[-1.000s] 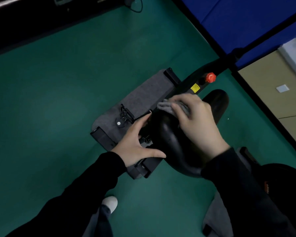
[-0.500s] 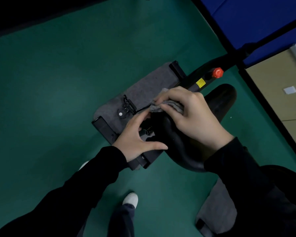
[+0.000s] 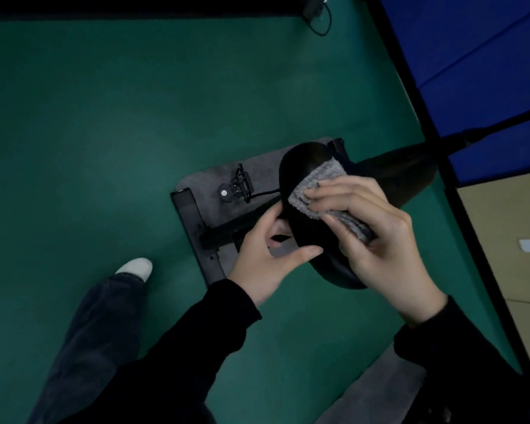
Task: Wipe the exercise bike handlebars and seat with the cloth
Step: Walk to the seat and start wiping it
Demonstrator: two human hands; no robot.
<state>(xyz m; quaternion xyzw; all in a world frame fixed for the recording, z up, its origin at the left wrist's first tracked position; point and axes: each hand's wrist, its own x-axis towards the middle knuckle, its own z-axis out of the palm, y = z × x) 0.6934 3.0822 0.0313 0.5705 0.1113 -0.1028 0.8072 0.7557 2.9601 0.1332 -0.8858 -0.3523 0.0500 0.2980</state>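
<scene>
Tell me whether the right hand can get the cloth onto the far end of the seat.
Probably yes: the right hand holds the cloth on the seat just short of that bare end, with nothing between.

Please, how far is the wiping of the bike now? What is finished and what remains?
Done: nothing can be confirmed; the dark seat shows no clear wiped part. In hand: the right hand holds the grey cloth on the seat's top while the left hand grips its side. Left: the rest of the seat; the handlebars are out of view, so their state is unknown.
</scene>
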